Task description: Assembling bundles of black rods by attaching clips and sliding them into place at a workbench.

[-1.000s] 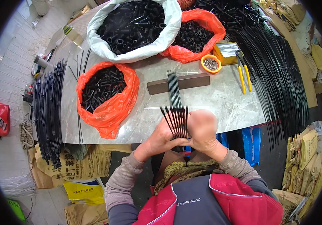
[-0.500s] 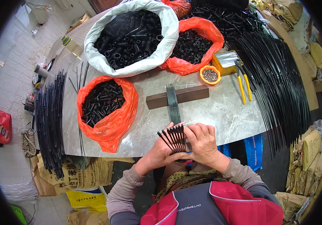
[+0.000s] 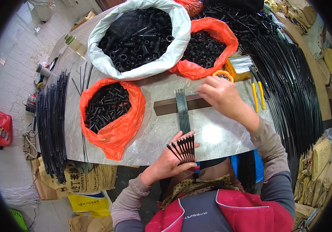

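My left hand (image 3: 166, 162) is closed around the near ends of a bundle of thin black rods (image 3: 184, 151), which fan out beside the thumb. The bundle's far part rests across a dark rectangular bar (image 3: 165, 108) on the table. A thin pale wire (image 3: 158, 149) sticks out on the left of the hand. My right hand (image 3: 222, 94) is raised over the bar's right half, just in front of a small orange bowl (image 3: 229, 74) of tiny pieces. Its thumb and fingertips are pinched together; anything between them is too small to make out.
A white sack (image 3: 92, 50) and two red bags (image 3: 135, 116) (image 3: 233, 40) hold black parts. Yellow-handled pliers (image 3: 255, 96) lie beside a yellow box (image 3: 233, 69) of pale strips. Long black rods (image 3: 289, 77) are heaped on the right; another bundle (image 3: 52, 127) stands at the left edge.
My right hand has left the rods' near ends and moved forward and right, to the orange bowl's near side. My left hand still holds the rods, slightly further right.
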Available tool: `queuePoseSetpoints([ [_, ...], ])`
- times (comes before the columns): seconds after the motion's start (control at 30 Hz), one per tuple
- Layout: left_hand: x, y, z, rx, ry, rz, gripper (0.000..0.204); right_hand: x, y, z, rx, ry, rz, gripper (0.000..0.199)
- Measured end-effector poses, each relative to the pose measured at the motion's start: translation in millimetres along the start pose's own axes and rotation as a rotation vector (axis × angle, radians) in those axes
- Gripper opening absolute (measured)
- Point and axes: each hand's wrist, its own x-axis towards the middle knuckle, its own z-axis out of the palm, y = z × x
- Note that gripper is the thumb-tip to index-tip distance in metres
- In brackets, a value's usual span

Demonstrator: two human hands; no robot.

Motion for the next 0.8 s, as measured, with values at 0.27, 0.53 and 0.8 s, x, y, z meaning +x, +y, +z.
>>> queuePoseSetpoints([
  [0.27,1.0,6.0,-0.9,0.022,0.035,-0.023,0.018,7.6,26.0,26.5,0.087,-0.073,-0.007,0.011],
  [0.53,2.2,5.4,-2.3,0.011,0.026,-0.026,0.018,7.5,17.8,27.0,0.085,-0.092,0.012,0.009],
  [0.8,3.9,8.9,-4.8,-0.005,0.011,-0.053,0.017,10.8,15.2,27.0,0.089,-0.150,0.020,0.010],
])
